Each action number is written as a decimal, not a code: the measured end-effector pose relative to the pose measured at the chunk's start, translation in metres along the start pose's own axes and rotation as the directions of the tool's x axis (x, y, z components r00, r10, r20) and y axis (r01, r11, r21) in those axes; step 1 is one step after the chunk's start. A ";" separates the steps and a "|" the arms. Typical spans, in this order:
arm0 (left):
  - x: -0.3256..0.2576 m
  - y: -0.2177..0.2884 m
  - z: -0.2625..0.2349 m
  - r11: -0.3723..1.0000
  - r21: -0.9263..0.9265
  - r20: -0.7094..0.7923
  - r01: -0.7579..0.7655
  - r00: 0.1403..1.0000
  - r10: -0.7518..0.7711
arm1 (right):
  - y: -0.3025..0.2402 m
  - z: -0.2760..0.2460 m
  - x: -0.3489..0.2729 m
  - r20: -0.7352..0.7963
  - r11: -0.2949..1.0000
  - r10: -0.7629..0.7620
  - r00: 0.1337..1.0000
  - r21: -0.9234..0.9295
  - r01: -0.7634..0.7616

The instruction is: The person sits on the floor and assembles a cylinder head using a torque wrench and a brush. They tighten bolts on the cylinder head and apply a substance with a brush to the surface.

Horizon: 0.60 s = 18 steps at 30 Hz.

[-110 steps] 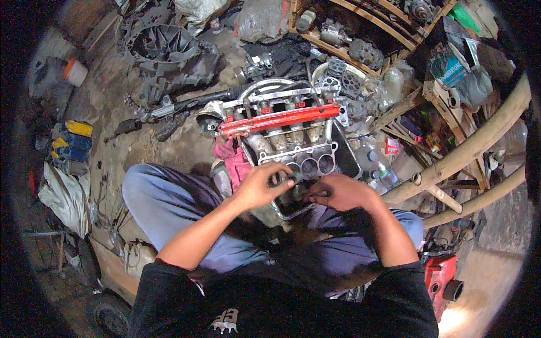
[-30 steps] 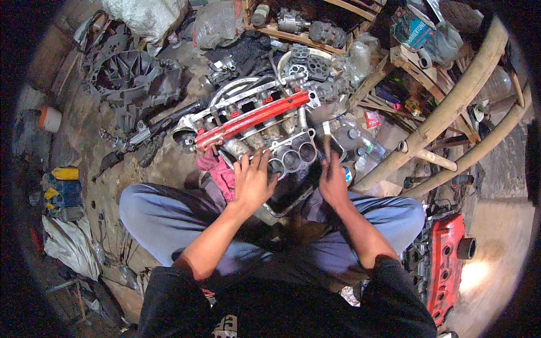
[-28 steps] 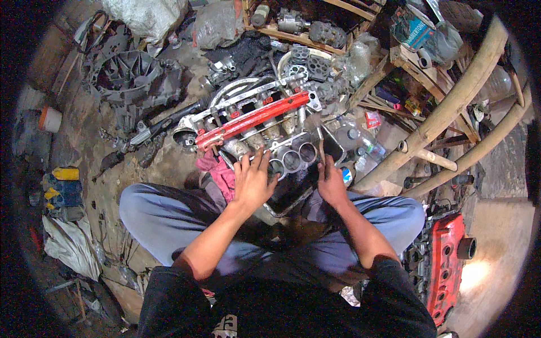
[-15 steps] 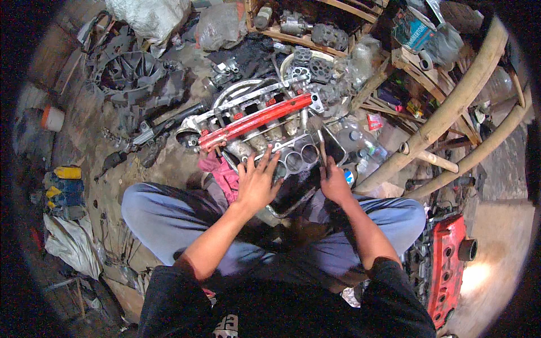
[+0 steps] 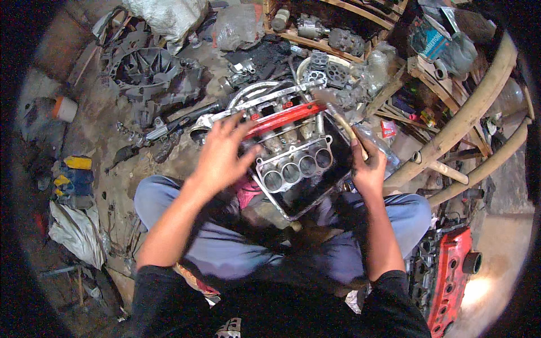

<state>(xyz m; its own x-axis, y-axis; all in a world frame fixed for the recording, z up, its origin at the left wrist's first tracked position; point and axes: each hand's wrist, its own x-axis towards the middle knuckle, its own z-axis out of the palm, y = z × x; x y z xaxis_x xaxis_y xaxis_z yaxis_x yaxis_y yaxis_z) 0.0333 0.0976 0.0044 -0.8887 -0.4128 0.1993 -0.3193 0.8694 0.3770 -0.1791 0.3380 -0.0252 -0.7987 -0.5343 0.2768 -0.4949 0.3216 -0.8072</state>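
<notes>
An intake manifold point(image 5: 285, 137) with a red rail point(image 5: 290, 116) along it and a silver flange with several round ports lies over a black tray point(image 5: 304, 198) in front of my crossed legs. My right hand point(image 5: 369, 168) grips a wooden-handled brush point(image 5: 345, 124). Its bristles are at the right end of the red rail; whether they touch it I cannot tell. My left hand point(image 5: 218, 158) is open, fingers spread, over the manifold's left end and holds nothing. A pink cloth point(image 5: 248, 191) shows partly beside the tray.
Behind the manifold lie a round basin point(image 5: 303, 72) with metal parts and a ribbed gearbox housing point(image 5: 146, 70). A wooden pole frame point(image 5: 468, 112) rises on the right. Near my right knee lies a red valve cover point(image 5: 451, 276). Yellow-and-blue containers point(image 5: 76, 177) stand at left.
My right hand has lifted from the tray's right side with the brush, raising it to the red rail. My left hand has moved left and up, off the flange, which is now uncovered.
</notes>
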 end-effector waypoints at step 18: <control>0.080 -0.132 0.035 0.956 -0.127 0.369 0.266 0.907 -0.204 | -0.074 0.111 0.037 0.030 0.963 -0.253 0.967 0.102 0.249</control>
<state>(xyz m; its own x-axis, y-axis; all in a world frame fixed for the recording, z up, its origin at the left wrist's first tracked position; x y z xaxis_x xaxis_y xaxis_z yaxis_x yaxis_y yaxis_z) -0.0074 -0.0411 -0.0616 -0.8623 -0.4510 -0.2302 -0.5000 0.6866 0.5278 -0.1341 0.2072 -0.0127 -0.6365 -0.6217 0.4564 -0.6408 0.0970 -0.7616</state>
